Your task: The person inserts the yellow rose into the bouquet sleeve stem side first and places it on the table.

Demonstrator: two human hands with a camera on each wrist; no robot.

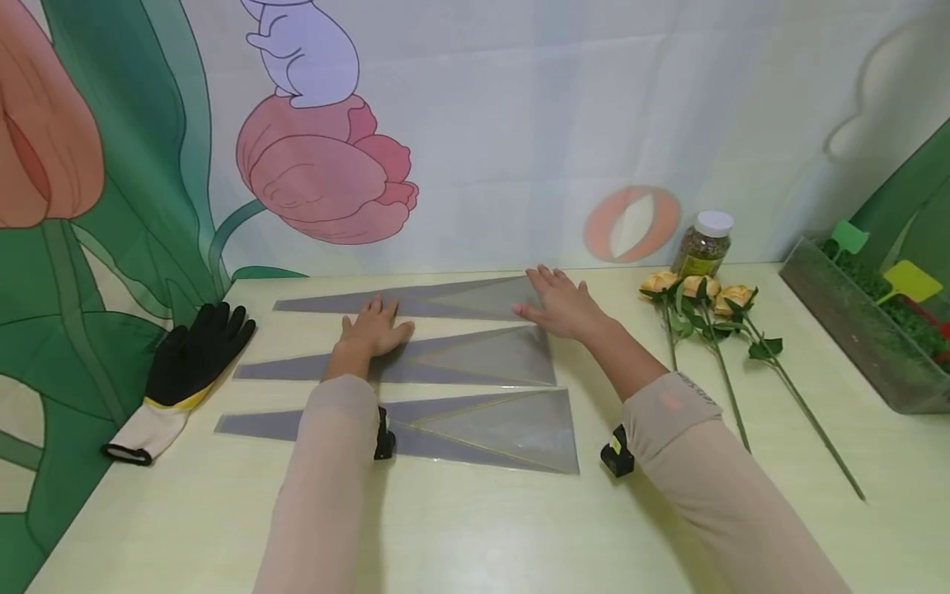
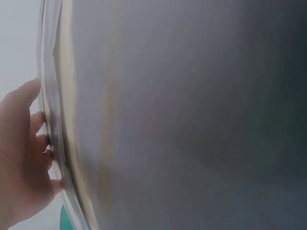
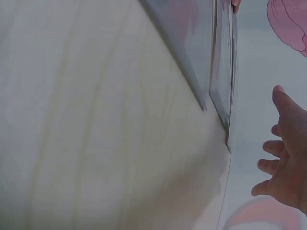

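Three long, tapered grey plastic sleeves lie in rows on the table: a far sleeve (image 1: pixel 467 299), a middle sleeve (image 1: pixel 497 355) and a near sleeve (image 1: pixel 512 421). Their narrow ends point left, and pale lines form a V on each. My left hand (image 1: pixel 371 328) spreads its fingers over the far sleeve's lower edge, the palm toward the middle one. At the far sleeve's wide right end is my right hand (image 1: pixel 567 305), fingers extended. In the right wrist view, the right hand (image 3: pixel 288 148) shows nothing between its spread fingers. A grey sleeve (image 2: pixel 168 96) fills most of the left wrist view.
Three yellow artificial roses (image 1: pixel 701 289) lie at the right, before a white-lidded jar (image 1: pixel 703 243). A clear planter box (image 1: pixel 853 346) with greenery stands at the far right. A black and white work glove (image 1: pixel 189 363) is at the left. A printed cloth (image 1: pixel 490 148) hangs behind.
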